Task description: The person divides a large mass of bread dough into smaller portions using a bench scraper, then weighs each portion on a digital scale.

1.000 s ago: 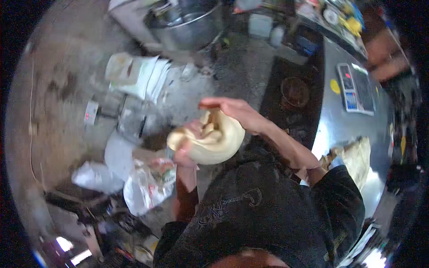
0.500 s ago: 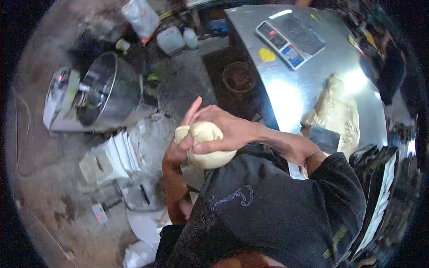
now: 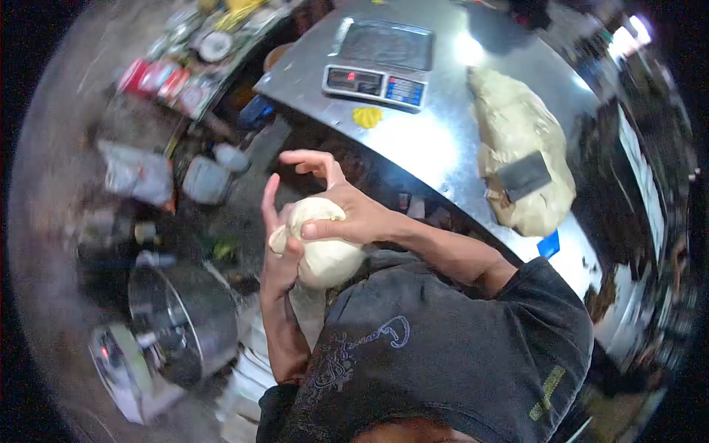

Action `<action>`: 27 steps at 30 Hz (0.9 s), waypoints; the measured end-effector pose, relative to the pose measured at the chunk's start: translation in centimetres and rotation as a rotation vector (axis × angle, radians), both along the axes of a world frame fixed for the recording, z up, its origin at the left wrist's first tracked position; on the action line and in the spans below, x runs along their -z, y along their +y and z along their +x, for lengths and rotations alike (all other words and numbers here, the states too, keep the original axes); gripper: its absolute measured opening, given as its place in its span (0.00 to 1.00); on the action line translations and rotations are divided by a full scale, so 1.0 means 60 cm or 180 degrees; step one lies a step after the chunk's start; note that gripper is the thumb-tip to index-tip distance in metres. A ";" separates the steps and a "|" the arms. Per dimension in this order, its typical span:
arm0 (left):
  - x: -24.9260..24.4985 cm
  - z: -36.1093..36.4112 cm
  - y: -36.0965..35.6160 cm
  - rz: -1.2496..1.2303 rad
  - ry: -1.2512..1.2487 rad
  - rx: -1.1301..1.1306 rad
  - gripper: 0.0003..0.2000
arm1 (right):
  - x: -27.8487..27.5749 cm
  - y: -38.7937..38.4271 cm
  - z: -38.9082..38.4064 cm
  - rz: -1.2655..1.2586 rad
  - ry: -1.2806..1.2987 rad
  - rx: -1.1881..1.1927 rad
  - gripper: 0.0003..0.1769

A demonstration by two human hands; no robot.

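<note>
A pale ball of dough (image 3: 330, 263) with a folded top is held in front of my chest. My left hand (image 3: 279, 247) wraps its left side, thumb pressed on the dough and one finger pointing up. From the right, my right hand (image 3: 347, 210) grips the top, thumb across the fold and other fingers stretched past it. A large slab of dough (image 3: 528, 122) lies on the metal table (image 3: 295, 92), with a dark flat scraper (image 3: 524, 176) on top of it.
A digital scale (image 3: 377, 87) and a yellow piece (image 3: 367, 117) are on the table. At lower left stands a mixer with a steel bowl (image 3: 214, 317). Whitish containers (image 3: 207, 179) sit on the floor, and a cluttered shelf (image 3: 199, 55) is at upper left.
The view has turned, so the table and scale appear further left and the mixer lower. My hands still hold the dough ball, and the fingers of my right hand are now raised and more spread.
</note>
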State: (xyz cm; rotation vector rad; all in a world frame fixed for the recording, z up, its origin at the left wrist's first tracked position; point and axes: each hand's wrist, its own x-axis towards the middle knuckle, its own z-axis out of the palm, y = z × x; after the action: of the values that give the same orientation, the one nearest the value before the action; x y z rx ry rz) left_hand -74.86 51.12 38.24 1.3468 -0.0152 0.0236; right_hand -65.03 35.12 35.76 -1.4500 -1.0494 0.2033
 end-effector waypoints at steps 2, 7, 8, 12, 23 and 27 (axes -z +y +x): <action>-0.033 0.043 0.009 0.0655 -0.0013 0.0093 0.46 | 0.015 0.000 0.010 0.0341 0.0528 0.0579 0.53; -0.091 0.135 -0.027 0.1887 -0.0981 0.1719 0.31 | 0.045 -0.040 0.018 0.1111 0.1634 0.0584 0.79; -0.105 0.155 -0.043 0.1900 -0.1256 0.2095 0.28 | 0.026 -0.056 0.004 0.1169 0.1890 0.0316 0.77; -0.121 0.254 -0.143 0.1401 -0.0972 0.3536 0.44 | 0.031 -0.141 -0.037 0.0773 0.3090 0.0024 0.52; -0.098 0.429 -0.235 0.1270 -0.1881 0.0409 0.36 | -0.015 -0.447 0.135 0.2033 0.1959 0.2548 0.37; -0.033 0.369 -0.227 0.1077 -0.0633 0.0361 0.31 | -0.139 -0.620 0.411 0.1504 -0.1139 0.4532 0.32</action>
State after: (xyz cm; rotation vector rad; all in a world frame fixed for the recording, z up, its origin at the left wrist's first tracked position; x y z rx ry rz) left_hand -52.73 37.51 40.19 1.6754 -0.2739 0.0614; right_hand -40.37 -2.07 44.10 -1.4781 -0.0961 -1.2608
